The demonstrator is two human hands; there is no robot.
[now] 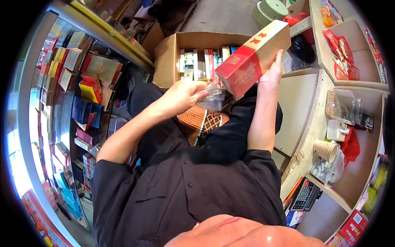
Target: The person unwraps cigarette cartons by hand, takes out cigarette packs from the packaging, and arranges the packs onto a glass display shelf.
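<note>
My right hand (271, 71) grips a long red and cream carton (253, 57) from its lower right side, raised and tilted, with its red end toward me. Pinched in the fingers of my left hand (185, 95) is crumpled clear plastic film (214, 98), close to the carton's red end. Whether the film is still joined to the carton, I cannot tell. Beyond my hands an open cardboard box (166, 61) contains several small packs (189, 64) standing on edge, partly hidden by the carton.
At left, a glass-fronted case (29, 82) is stacked with packs. Wooden shelves (302, 158) on the right bear a paper cup (325, 150), a clear jar (341, 108) and a calculator (304, 195). A pale green stool (269, 11) stands at the back. Below my hands lies a patterned woven piece (197, 122).
</note>
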